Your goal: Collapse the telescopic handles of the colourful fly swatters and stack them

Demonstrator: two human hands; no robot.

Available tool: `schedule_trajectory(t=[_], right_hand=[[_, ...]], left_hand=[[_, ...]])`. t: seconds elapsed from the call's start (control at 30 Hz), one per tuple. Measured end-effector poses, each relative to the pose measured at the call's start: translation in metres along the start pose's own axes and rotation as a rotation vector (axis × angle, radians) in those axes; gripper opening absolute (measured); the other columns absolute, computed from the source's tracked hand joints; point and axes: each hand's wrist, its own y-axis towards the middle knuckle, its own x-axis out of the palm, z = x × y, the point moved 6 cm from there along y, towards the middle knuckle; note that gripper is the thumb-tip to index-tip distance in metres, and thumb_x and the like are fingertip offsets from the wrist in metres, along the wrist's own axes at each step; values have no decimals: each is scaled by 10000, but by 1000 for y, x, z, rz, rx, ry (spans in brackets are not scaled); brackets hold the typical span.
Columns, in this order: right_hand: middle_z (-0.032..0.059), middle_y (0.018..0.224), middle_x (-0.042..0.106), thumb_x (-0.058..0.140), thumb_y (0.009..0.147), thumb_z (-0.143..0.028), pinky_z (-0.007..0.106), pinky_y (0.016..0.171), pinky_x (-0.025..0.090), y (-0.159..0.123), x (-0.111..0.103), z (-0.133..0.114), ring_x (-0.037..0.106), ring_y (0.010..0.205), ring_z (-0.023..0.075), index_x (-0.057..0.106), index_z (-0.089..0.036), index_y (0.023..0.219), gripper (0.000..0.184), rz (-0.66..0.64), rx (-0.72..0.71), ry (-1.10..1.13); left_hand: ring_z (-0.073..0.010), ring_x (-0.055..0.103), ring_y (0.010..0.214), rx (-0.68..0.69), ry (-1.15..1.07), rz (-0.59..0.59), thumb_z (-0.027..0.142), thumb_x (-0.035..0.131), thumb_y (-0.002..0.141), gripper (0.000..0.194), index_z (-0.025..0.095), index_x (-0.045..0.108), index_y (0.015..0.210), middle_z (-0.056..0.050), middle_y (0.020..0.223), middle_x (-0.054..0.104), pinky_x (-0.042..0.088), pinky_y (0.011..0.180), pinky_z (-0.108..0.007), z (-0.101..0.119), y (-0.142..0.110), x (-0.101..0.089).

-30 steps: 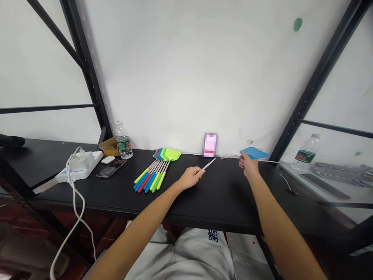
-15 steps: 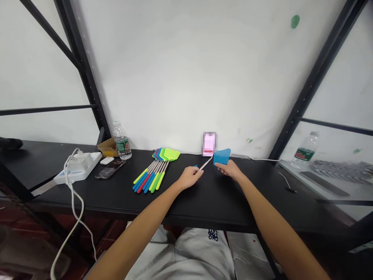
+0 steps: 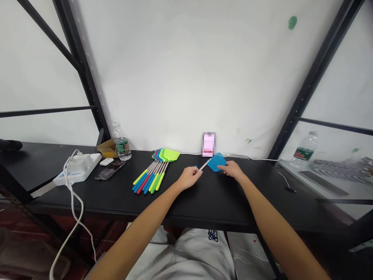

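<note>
A blue fly swatter [image 3: 217, 162] with a metal rod is held between both hands over the black table. My left hand [image 3: 189, 177] is closed around its lower part; a bit of blue handle pokes out past the fingers. My right hand [image 3: 231, 169] pinches the right edge of the swatter's flat blue head, thumb on top. To the left lies a fanned row of several fly swatters [image 3: 155, 171], heads toward the wall, with yellow, blue, red and green handles and metal rods.
A phone with a blurred pink screen [image 3: 208, 144] leans on the wall behind the swatter. Leftward are a water bottle [image 3: 121, 142], an open carton [image 3: 107, 148], a dark phone [image 3: 110, 170], a white earbud case [image 3: 106, 161] and a power strip [image 3: 77, 169]. Another bottle [image 3: 305, 147] stands right.
The swatter's head has turned from steeply tilted to nearly flat, its face now showing. My right hand has shifted only slightly; my left hand stays nearly in place.
</note>
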Motion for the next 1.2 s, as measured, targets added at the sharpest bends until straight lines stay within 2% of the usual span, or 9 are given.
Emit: schedule_trajectory(t=[0.2, 0.37, 0.5, 0.63, 0.97, 1.07, 1.2], right_hand=[[55, 483, 605, 759, 660, -377, 220, 337, 324, 8, -6, 13, 463, 326, 104, 541, -170, 529, 327, 28, 39, -140], [42, 536, 617, 711, 706, -418, 211, 389, 356, 11, -5, 20, 495, 379, 96, 553, -160, 624, 313, 5, 97, -240], [43, 596, 639, 702, 713, -436, 212, 412, 368, 12, -5, 22, 516, 411, 97, 563, -155, 714, 314, -2, 140, -278], [52, 600, 639, 699, 711, -441, 228, 422, 368, 10, -5, 21, 527, 433, 114, 562, -159, 695, 314, -8, 152, -297], [35, 650, 615, 685, 705, -461, 236, 514, 344, 7, -10, -1, 581, 633, 167, 565, -181, 645, 310, 125, -80, -438], [43, 653, 614, 678, 713, -460, 237, 515, 353, 10, -9, 5, 585, 628, 169, 569, -179, 649, 308, 108, -36, -440], [45, 588, 597, 676, 716, -482, 241, 472, 362, 11, -8, 19, 563, 524, 157, 580, -170, 669, 330, 45, 103, -389]], left_hand=[[-105, 445, 546, -2, -15, 7, 484, 485, 852, 382, 175, 479, 628, 32, 555, 510, 306, 548, -224, -3, 1, 1], [-107, 459, 553, 1, 14, 28, 465, 487, 855, 360, 176, 494, 639, 33, 566, 510, 311, 556, -227, -4, 1, 0], [-108, 474, 562, 4, 38, 53, 435, 515, 843, 318, 178, 516, 655, 36, 578, 522, 318, 568, -229, -4, 0, -2], [-107, 471, 563, 8, 86, 68, 406, 557, 817, 279, 178, 539, 655, 37, 581, 519, 313, 565, -233, -4, 0, -4], [-103, 467, 582, 9, 113, 77, 424, 551, 826, 309, 177, 515, 644, 40, 593, 505, 313, 569, -230, -4, 0, -6], [-110, 477, 589, 16, 179, 72, 421, 535, 843, 306, 181, 520, 654, 33, 600, 516, 305, 568, -231, -4, 0, -6], [-130, 509, 610, 25, 328, 49, 396, 531, 852, 265, 188, 548, 687, 11, 636, 563, 276, 554, -240, -3, -2, -5]])
